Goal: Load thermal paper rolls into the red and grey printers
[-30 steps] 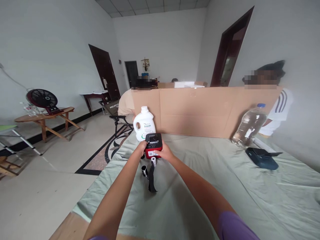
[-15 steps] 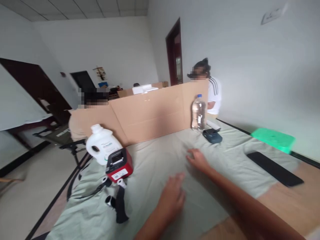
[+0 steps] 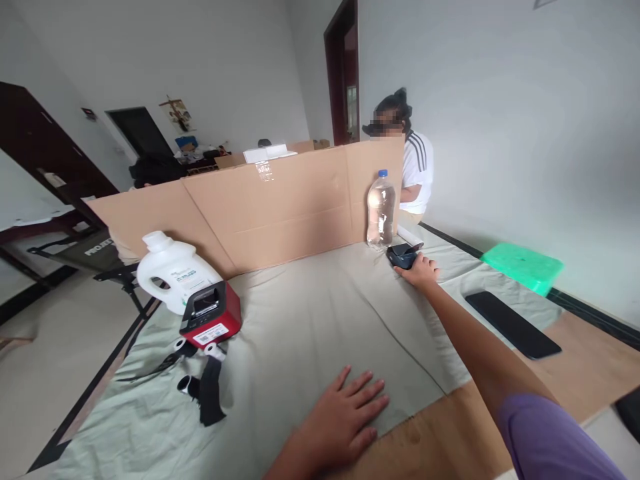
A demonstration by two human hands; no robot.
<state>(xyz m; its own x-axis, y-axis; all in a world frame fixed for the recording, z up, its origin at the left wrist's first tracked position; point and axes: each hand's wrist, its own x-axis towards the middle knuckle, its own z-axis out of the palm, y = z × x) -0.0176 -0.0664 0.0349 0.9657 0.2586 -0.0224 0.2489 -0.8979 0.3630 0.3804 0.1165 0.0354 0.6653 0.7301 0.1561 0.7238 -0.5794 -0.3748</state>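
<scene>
My right hand (image 3: 420, 272) reaches to the far right of the cloth, its fingers wrapped around the near right side of a small dark blue device (image 3: 397, 257) with a raised dark flap. The device rests on the cloth beside a clear water bottle (image 3: 381, 210) with a blue cap. Palm down on the pale green cloth (image 3: 300, 313), my left hand (image 3: 347, 415) lies with its fingers spread and holds nothing. To its left are black ribbon rolls (image 3: 210, 393) with white cores, partly unwound. A red and black box-shaped machine (image 3: 215, 317) stands behind them.
A white jug (image 3: 175, 277) stands at the left by a cardboard screen (image 3: 290, 207). A long black flat slab (image 3: 513, 323) lies at the right, beyond it a green plastic stool (image 3: 523, 267). A person in a white shirt (image 3: 419, 167) sits past the screen.
My right hand has moved forward and right onto the dark blue device. The left hand has come down flat with fingers spread. The view has shifted, moving the scene leftward and up.
</scene>
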